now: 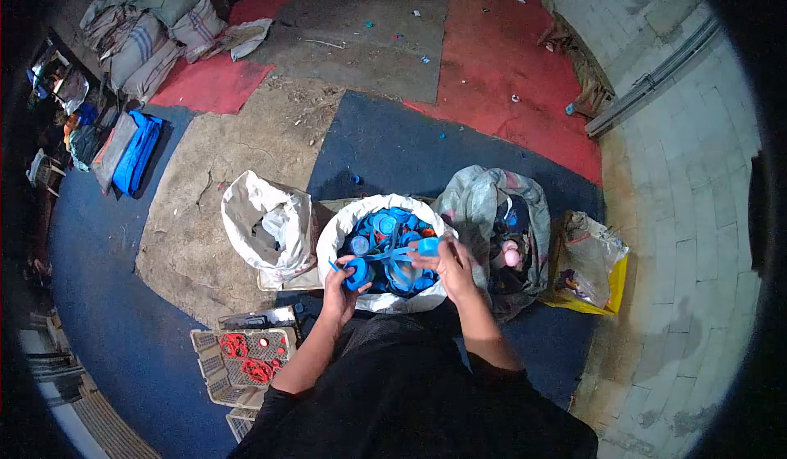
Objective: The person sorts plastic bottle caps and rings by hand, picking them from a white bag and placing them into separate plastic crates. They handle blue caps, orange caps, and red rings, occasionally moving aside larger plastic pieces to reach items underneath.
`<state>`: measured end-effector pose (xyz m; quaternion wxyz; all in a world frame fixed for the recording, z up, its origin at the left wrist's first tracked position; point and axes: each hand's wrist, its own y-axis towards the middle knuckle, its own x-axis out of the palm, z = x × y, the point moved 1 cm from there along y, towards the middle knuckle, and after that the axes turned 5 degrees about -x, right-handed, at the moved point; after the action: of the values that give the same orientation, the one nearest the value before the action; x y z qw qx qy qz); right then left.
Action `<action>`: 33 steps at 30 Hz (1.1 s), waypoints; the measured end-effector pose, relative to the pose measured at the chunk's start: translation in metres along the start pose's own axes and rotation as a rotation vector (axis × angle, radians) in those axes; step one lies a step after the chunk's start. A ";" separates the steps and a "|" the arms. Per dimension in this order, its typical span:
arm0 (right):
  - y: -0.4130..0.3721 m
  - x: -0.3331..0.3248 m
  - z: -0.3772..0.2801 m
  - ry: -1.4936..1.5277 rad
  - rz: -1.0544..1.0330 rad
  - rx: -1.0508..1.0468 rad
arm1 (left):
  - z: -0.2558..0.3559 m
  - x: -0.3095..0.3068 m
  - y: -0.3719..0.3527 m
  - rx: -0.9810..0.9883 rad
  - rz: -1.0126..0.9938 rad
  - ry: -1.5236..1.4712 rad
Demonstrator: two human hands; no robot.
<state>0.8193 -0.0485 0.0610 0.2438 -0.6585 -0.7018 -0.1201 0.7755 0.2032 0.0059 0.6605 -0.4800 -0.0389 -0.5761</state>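
At the frame's centre, the left hand (pixel 339 293) has its fingers round one blue lid (pixel 358 274) and the right hand (pixel 456 270) pinches one blue piece (pixel 428 247), above a white sack (pixel 392 302). Two open sacks (pixel 237 228) flank it, marks too small to read.

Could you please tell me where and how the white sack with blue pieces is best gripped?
I would take the white sack by its rim, at the left and right, from above: its mouth faces up and the edge looks thick and folded. The left hand holds a blue piece, so perhaps free it first.
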 end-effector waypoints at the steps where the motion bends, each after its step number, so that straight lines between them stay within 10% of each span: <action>1: 0.000 0.002 0.000 0.001 -0.010 0.033 | 0.000 0.004 0.001 0.003 -0.016 0.010; 7: -0.001 0.022 -0.008 0.260 0.078 0.202 | -0.004 0.021 0.006 0.018 -0.093 0.035; 18: -0.017 0.076 -0.018 -1.358 -0.419 -0.515 | -0.017 0.042 0.005 0.115 -0.193 -0.085; 25: -0.028 0.077 0.002 -1.252 -0.416 -0.397 | -0.029 0.029 0.001 0.221 -0.076 0.046; 28: -0.028 0.072 0.009 -1.078 -0.424 -0.349 | -0.025 0.024 -0.002 0.608 -0.100 0.398; 33: -0.053 0.090 0.027 -1.017 -0.020 -0.599 | -0.013 0.031 -0.036 0.799 0.077 0.516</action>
<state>0.7609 0.0372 0.0916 -0.3210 -0.6668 -0.6724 0.0152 0.7503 0.1772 0.0391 0.8022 -0.0309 -0.0744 -0.5916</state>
